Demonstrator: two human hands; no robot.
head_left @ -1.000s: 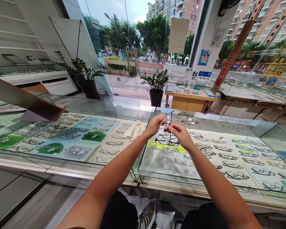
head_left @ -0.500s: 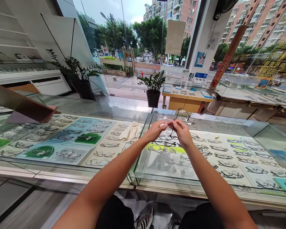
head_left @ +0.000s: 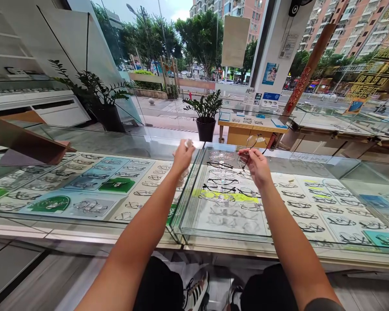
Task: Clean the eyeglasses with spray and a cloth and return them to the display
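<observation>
My right hand (head_left: 258, 166) pinches a pair of thin dark-rimmed eyeglasses (head_left: 255, 141) and holds it up above the right glass display case. One round lens shows above the fingers, and a second lens area shows beside them. Further left, my left hand (head_left: 183, 156) is closed near the seam between the two cases. A small white object (head_left: 188, 143) sticks out at its fingertips; its kind is unclear. Below it, inside the glass, several rows of spectacles (head_left: 220, 181) lie on a white surface.
The left display case (head_left: 84, 170) holds more eyeglasses on coloured pads. A brown slanted panel (head_left: 29, 142) stands at the far left. Beyond the counter are a potted plant (head_left: 205, 125), a wooden display table (head_left: 238, 134) and tall windows onto a street.
My hands have parted: the left moved left and away from the glasses, the right shifted slightly right with them. The cream cloth on the left case no longer shows where it lay.
</observation>
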